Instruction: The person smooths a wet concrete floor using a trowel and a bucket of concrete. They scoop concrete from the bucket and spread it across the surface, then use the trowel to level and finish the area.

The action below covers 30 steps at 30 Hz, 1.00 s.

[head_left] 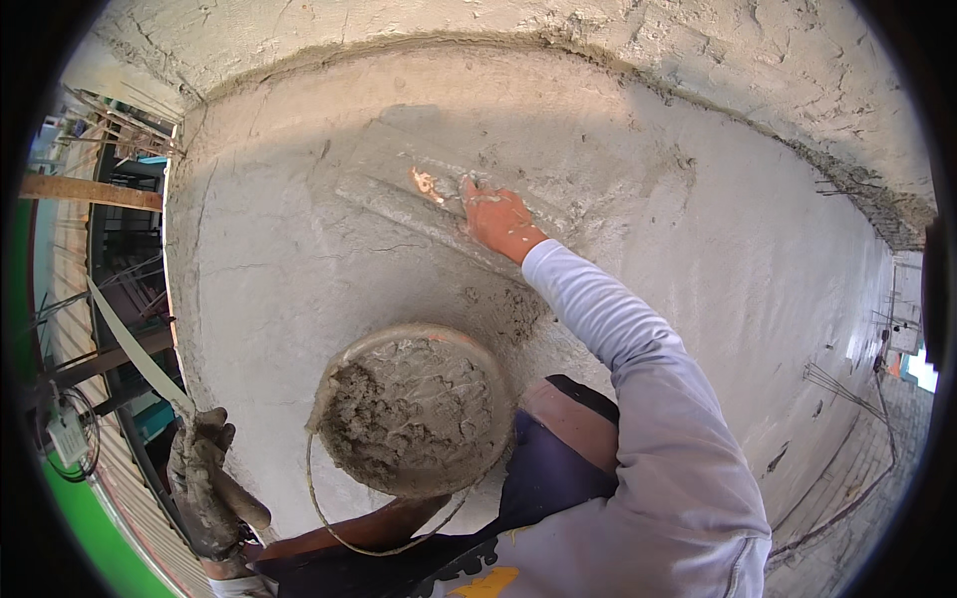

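My bare right hand point(498, 219) is closed on the handle of a long, cement-coated plastering float point(414, 214), which lies flat against the wet grey plaster surface point(299, 254). A worn orange patch shows on the float's handle. At the lower left, my gloved left hand point(204, 483), caked with cement, is closed around a trowel point(140, 349). The trowel's pale, narrow blade points up and left, and its rounded handle end sticks out below the fingers. Between my arms stands a round bucket point(334, 374) of thick wet mortar point(409, 409), beside my knee; its wire handle hangs down toward me.
A rough cement ledge point(698, 50) runs along the top. On the left are a wooden beam point(90, 191), corrugated sheeting point(150, 533) and a hanging cable with a pale tag point(68, 437). Thin rods point(847, 389) stick out at the right, near a block wall point(847, 518).
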Tool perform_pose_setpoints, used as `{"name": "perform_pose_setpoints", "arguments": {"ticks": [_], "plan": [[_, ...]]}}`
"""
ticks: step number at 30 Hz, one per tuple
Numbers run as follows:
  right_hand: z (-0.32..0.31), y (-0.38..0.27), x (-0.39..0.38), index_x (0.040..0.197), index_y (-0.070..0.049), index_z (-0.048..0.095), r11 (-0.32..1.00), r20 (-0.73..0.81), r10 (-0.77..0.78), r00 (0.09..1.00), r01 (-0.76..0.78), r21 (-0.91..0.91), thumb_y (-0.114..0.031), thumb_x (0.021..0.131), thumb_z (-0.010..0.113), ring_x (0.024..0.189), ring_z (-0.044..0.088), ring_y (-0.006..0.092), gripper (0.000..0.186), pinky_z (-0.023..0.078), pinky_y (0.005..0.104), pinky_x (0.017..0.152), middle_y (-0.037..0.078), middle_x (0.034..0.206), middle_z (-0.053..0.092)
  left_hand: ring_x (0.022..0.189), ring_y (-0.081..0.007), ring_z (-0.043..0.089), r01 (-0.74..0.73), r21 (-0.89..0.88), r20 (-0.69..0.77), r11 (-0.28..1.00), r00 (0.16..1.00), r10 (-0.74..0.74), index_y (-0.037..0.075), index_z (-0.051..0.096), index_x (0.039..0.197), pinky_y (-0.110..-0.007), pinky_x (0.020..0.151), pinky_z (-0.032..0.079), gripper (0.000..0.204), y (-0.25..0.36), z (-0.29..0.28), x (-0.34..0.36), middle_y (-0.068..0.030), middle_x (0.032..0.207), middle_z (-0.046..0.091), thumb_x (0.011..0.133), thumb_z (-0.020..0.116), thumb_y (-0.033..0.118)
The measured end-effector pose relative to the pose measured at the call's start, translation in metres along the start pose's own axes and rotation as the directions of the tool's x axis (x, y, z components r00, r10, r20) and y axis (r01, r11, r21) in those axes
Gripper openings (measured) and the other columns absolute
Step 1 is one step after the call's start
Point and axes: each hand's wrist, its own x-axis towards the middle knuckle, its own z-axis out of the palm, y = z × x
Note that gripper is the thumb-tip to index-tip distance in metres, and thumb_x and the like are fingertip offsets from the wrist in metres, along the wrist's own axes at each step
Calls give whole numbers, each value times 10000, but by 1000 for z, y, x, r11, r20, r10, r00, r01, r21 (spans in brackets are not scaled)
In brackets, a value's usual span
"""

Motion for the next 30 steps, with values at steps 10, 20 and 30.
{"name": "perform_pose_setpoints", "arguments": {"ticks": [10, 20, 30], "plan": [[30, 354, -263, 1352, 95, 357, 615, -203, 785, 585, -700, 362, -309, 796, 713, 1060, 609, 426, 774, 477, 444, 927, 324, 1145, 601, 1054, -247, 551, 145, -104, -27, 984, 989, -149, -37, 566, 1165, -434, 987, 420, 479, -45, -34, -13, -130, 1086, 601, 944, 492, 381], [-15, 38, -31, 1428, 126, 211, 946, 48, 268, 962, -273, 175, -364, 885, 589, 1159, 556, 393, 824, 404, 446, 1020, 298, 1228, 565, 1141, -306, 542, -55, 5, 164, 998, 985, 54, -69, 525, 1233, -481, 1017, 421, 598, -5, 2, -3, -187, 1212, 558, 964, 448, 460], [25, 121, -203, 1438, 74, 250, 892, -9, 451, 893, -451, -23, -393, 843, 652, 1141, 559, 399, 856, 427, 440, 978, 286, 1276, 536, 1069, -265, 577, -44, -23, 146, 999, 988, 47, -65, 552, 1183, -423, 989, 432, 674, -5, -15, -5, -172, 1115, 602, 885, 534, 539]]}}
